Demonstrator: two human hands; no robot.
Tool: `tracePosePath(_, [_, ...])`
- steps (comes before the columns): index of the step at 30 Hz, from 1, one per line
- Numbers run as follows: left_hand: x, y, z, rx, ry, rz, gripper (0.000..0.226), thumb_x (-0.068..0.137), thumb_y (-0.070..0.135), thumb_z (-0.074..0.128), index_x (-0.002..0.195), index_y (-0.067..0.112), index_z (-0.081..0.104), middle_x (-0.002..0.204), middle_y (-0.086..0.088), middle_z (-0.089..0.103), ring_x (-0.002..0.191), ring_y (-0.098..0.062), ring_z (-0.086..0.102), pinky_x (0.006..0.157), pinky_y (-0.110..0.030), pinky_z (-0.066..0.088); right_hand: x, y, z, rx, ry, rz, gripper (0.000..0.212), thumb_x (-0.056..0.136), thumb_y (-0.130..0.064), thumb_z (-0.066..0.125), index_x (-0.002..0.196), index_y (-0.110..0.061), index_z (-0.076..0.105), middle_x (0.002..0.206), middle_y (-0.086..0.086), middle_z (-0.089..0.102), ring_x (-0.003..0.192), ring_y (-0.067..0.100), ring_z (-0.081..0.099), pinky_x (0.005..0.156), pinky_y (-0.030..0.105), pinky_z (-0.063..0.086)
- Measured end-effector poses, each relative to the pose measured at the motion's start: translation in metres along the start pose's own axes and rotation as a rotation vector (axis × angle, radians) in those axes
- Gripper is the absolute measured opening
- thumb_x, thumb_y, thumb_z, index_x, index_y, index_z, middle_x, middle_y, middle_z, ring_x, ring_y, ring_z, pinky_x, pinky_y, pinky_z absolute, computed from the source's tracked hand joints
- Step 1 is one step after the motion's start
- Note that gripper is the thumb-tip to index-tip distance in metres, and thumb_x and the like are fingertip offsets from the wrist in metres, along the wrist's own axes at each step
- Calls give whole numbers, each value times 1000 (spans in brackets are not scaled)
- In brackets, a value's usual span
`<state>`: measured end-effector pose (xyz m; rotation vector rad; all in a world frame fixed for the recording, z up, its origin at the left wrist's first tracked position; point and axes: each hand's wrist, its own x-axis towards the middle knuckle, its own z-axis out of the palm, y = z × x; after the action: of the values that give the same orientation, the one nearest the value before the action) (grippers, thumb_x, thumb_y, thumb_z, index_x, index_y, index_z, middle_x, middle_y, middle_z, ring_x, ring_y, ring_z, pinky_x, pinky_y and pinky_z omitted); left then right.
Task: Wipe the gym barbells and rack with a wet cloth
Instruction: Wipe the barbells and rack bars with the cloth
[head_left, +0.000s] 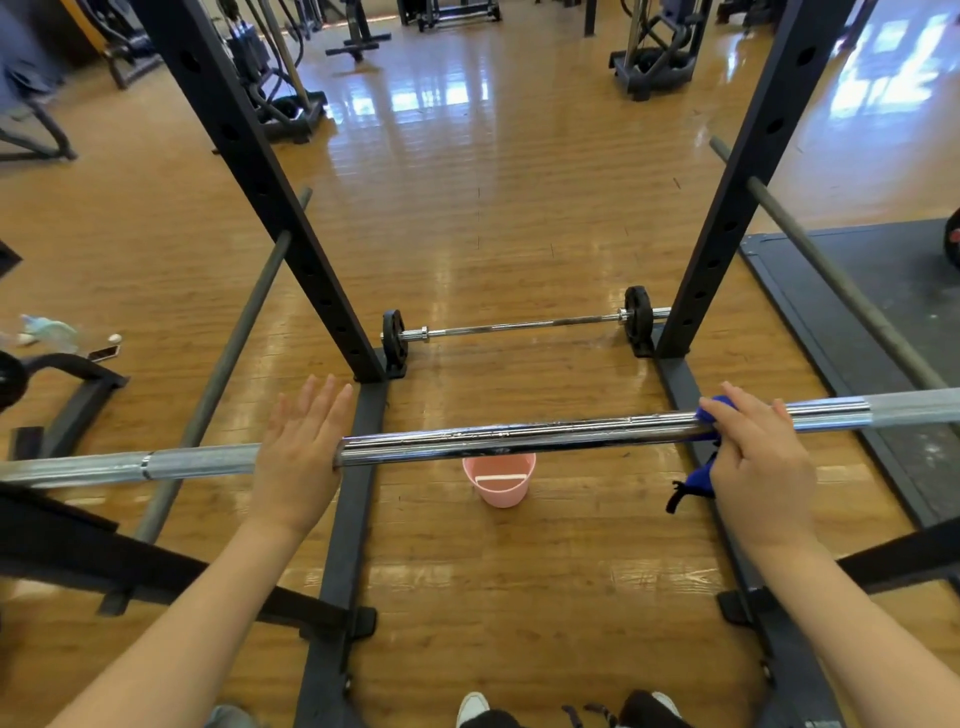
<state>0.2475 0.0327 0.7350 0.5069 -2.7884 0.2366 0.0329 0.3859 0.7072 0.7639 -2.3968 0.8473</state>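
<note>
A chrome barbell lies across the view at waist height, resting on the black rack. My left hand lies flat on the bar with straight fingers, left of centre. My right hand grips a blue cloth wrapped round the bar on the right; a loose corner of the cloth hangs below the bar. The bar's middle looks wet and shiny. A second, smaller barbell with black plates lies on the floor between the two uprights.
A pink bucket stands on the wooden floor under the bar. Grey safety bars run along both sides. A dark mat lies at the right. A phone and bottle sit on the floor at the left. Gym machines stand further back.
</note>
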Motion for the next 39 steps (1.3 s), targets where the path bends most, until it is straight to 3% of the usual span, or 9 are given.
tracePosePath(4, [4, -1, 6, 59, -71, -43, 70, 61, -14, 75, 126, -2, 51, 133, -26, 50, 130, -40, 41, 118, -41, -3, -1, 1, 3, 13, 13, -6, 39, 88, -10, 35, 107, 5, 66, 115, 24, 63, 109, 38, 59, 106, 47, 33])
tracePosePath(7, [6, -3, 6, 110, -137, -28, 64, 50, -14, 80, 111, -5, 63, 127, -27, 55, 126, -43, 45, 116, -41, -3, 0, -3, 8, -2, 58, -19, 34, 88, -5, 38, 102, 7, 67, 111, 26, 64, 104, 40, 60, 99, 50, 42])
tracePosePath(10, [10, -4, 2, 153, -226, -10, 63, 48, -14, 81, 109, -1, 67, 123, -24, 59, 124, -40, 48, 115, -45, 14, -1, -5, 11, -7, 90, -37, 33, 88, -3, 39, 102, 7, 68, 110, 25, 64, 104, 40, 60, 94, 51, 47])
tracePosePath(14, [18, 1, -13, 141, -375, 10, 69, 85, -2, 57, 147, 16, 31, 157, -6, 18, 146, -20, 6, 116, -35, 2, -7, -5, 10, 13, 51, -125, 31, 86, 3, 44, 107, 6, 66, 114, 24, 63, 107, 40, 59, 102, 38, 39])
tracePosePath(17, [25, 1, -19, 99, -476, -15, 74, 90, 0, 51, 151, 21, 14, 159, 0, 4, 146, -14, -1, 116, -29, 0, -17, 6, 5, 36, -23, -202, 35, 83, 3, 45, 112, 3, 64, 123, 21, 59, 116, 37, 54, 99, 51, 43])
tracePosePath(24, [21, 2, -20, 37, -430, -49, 78, 88, -1, 52, 151, 20, 13, 158, 4, 12, 145, -11, 7, 116, -26, 5, -10, -7, 8, 114, 12, -94, 34, 89, -6, 40, 111, 1, 65, 120, 20, 61, 118, 34, 54, 106, 36, 35])
tracePosePath(29, [18, 3, -16, 22, -360, -73, 78, 83, -2, 58, 149, 17, 22, 154, 1, 27, 144, -15, 17, 116, -30, 9, -21, 11, 5, 145, -119, -364, 32, 86, -7, 45, 115, -7, 59, 127, 14, 55, 123, 28, 47, 112, 36, 30])
tracePosePath(35, [15, 1, -10, 22, -299, -74, 76, 77, -5, 63, 145, 13, 35, 146, -4, 42, 140, -19, 30, 115, -35, 18, -7, 7, 5, 111, 38, -80, 32, 90, -5, 41, 109, 4, 66, 119, 23, 61, 116, 37, 55, 103, 49, 40])
tracePosePath(39, [12, 0, -8, 8, -258, -75, 76, 70, -8, 70, 140, 9, 43, 134, -11, 55, 132, -26, 44, 110, -40, 29, -16, -13, 16, 174, -76, -259, 36, 86, -1, 40, 112, -1, 65, 125, 14, 57, 123, 27, 48, 110, 40, 32])
